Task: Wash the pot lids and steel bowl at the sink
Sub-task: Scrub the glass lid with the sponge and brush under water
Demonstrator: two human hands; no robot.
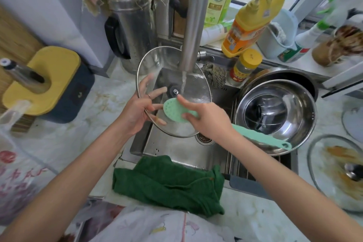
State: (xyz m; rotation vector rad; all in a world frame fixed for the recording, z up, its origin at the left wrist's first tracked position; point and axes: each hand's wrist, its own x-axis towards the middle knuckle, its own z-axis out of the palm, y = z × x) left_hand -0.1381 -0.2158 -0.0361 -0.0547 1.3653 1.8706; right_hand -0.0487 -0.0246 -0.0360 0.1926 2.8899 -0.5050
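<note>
A glass pot lid (192, 76) with a steel rim is tilted over the sink (176, 151), under water running from the tap (193, 25). My left hand (137, 110) grips the lid's left rim, with fingers showing through the glass. My right hand (206, 118) holds a mint-green rice paddle (172, 109) against the lid's inner face; its handle sticks out to the right. The steel bowl (275, 116) sits on the rack at the sink's right. A second, dirty glass lid (337, 173) lies on the counter at far right.
A green cloth (169, 180) hangs over the sink's front edge. Detergent bottles (253, 21) and a small jar (245, 67) stand behind the sink. A steel kettle (131, 31) is at back left, a yellow-topped holder (53, 82) on the left counter.
</note>
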